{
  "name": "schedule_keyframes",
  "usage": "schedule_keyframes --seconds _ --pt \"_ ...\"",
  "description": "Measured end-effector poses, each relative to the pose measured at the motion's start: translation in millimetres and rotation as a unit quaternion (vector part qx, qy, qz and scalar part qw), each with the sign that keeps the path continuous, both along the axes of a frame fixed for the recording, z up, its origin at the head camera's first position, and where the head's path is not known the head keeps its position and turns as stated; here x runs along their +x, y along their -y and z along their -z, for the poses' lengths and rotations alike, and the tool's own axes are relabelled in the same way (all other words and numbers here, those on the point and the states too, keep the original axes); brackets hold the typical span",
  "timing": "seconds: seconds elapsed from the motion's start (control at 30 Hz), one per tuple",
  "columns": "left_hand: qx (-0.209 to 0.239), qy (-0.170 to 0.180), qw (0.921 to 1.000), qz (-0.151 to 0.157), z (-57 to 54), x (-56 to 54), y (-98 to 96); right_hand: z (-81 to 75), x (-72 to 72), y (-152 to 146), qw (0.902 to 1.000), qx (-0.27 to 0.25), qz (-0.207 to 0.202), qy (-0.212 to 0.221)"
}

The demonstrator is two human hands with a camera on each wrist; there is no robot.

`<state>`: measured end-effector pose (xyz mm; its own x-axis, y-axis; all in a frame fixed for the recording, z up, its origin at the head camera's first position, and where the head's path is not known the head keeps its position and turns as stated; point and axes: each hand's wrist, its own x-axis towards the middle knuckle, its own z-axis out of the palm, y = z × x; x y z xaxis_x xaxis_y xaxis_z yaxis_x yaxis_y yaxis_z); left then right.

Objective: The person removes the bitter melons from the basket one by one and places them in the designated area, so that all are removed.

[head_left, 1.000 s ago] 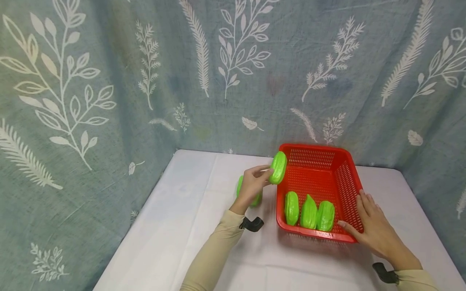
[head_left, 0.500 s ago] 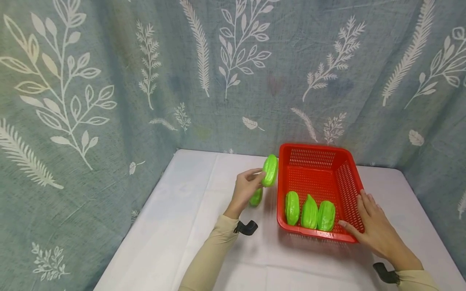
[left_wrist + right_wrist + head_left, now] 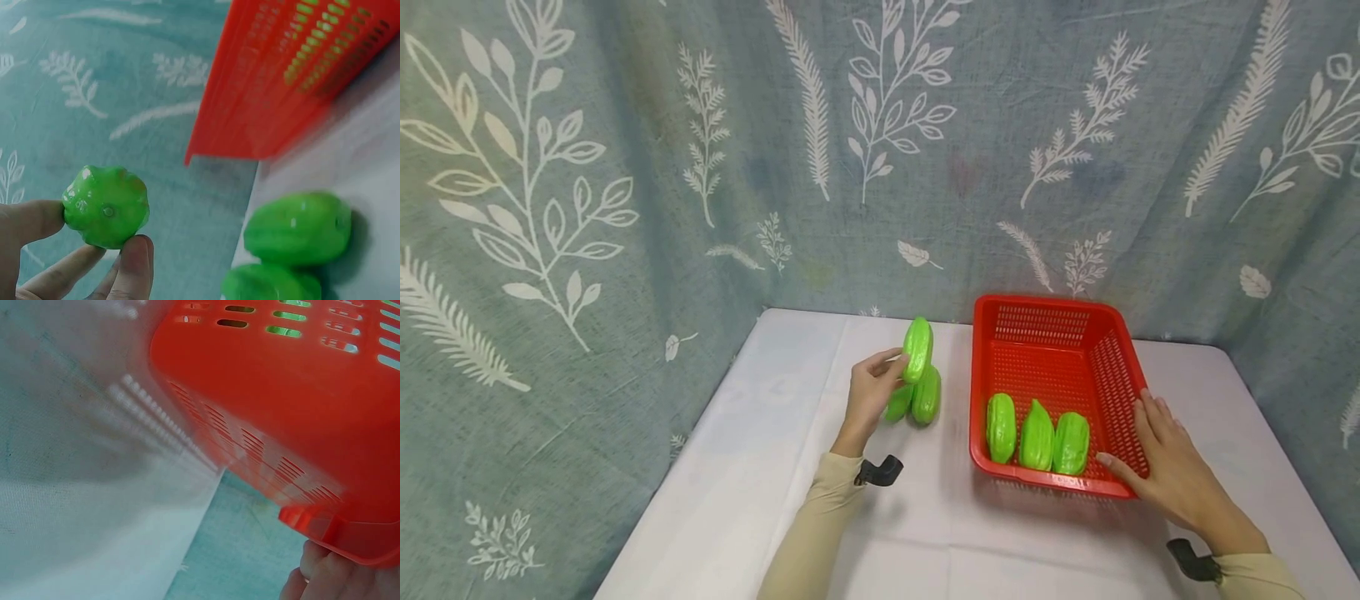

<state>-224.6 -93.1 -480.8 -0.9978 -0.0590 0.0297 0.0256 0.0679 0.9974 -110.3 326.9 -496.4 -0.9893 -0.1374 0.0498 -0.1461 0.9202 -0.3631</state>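
My left hand (image 3: 868, 396) pinches a bright green ridged gourd (image 3: 917, 350) between thumb and fingers, upright above the table. The left wrist view shows the lobed end of this held gourd (image 3: 107, 209), with a small round stem mark. Close below it, two similar gourds (image 3: 927, 396) lie side by side on the cloth, one partly hidden by the hand. My right hand (image 3: 1180, 467) rests at the near right corner of a red plastic basket (image 3: 1105, 317), fingers along the right rim and thumb over the front rim. Three green gourds (image 3: 1037, 437) lie along the basket's near side.
The table has a white cloth (image 3: 760, 433) over it. A blue-green curtain (image 3: 737, 167) with white leaf prints hangs behind and to the left. The basket's slotted wall (image 3: 250, 94) rises beside the loose gourds in the left wrist view.
My left hand has moved left, away from the basket's left rim, carrying the gourd to above the two on the table. The right hand has stayed on the basket.
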Motion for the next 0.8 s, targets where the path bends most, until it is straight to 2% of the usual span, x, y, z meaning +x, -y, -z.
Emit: schedule_keyframes --seconds 0.47,0.8 --pt "0.0 0.022 0.9982 -0.056 22.7 -2.1 43.1 2.6 -0.5 -1 1.0 -0.001 -0.001 -0.004" --pt "-0.021 0.056 0.9957 -0.071 36.5 0.6 57.1 2.1 0.3 0 1.0 -0.001 0.0 -0.007"
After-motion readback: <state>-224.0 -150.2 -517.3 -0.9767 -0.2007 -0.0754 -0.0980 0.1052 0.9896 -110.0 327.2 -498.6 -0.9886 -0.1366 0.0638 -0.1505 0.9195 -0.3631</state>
